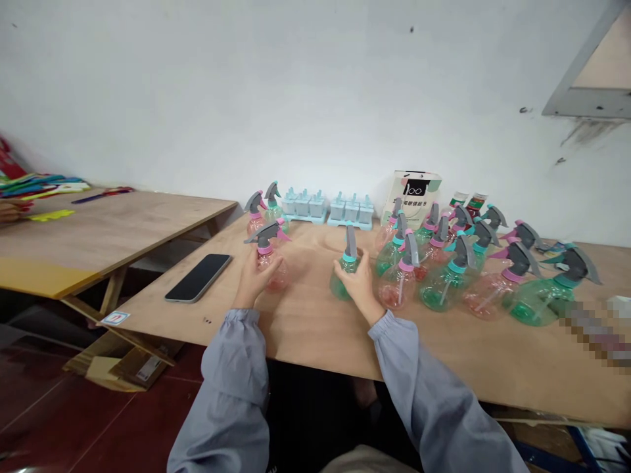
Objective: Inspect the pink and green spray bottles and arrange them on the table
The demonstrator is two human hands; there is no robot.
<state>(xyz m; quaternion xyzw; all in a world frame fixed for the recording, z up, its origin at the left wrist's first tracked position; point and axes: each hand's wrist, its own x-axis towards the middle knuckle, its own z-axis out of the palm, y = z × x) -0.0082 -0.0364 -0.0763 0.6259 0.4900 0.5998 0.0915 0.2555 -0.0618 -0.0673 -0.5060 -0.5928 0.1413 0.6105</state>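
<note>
My left hand [256, 272] is wrapped round a pink spray bottle [279, 272] with a grey and pink trigger head, upright on the table. Round a green spray bottle [339, 286] with a turquoise collar, my right hand [359, 276] is closed; this one also stands upright. Behind the left hand are another pink spray bottle [255, 225] and a green one [274, 211]. To the right of my right hand stand several more pink and green bottles in a group, the closest being a clear pink spray bottle [394, 287].
A black phone [198, 278] lies left on the wooden table [300, 332]. At the back are light-blue popsicle moulds [310, 209], a printed box [414, 197] and red-labelled containers [476, 203]. On the left, a second table [148, 220] bears colourful strips; another person's hand [8, 211] shows there.
</note>
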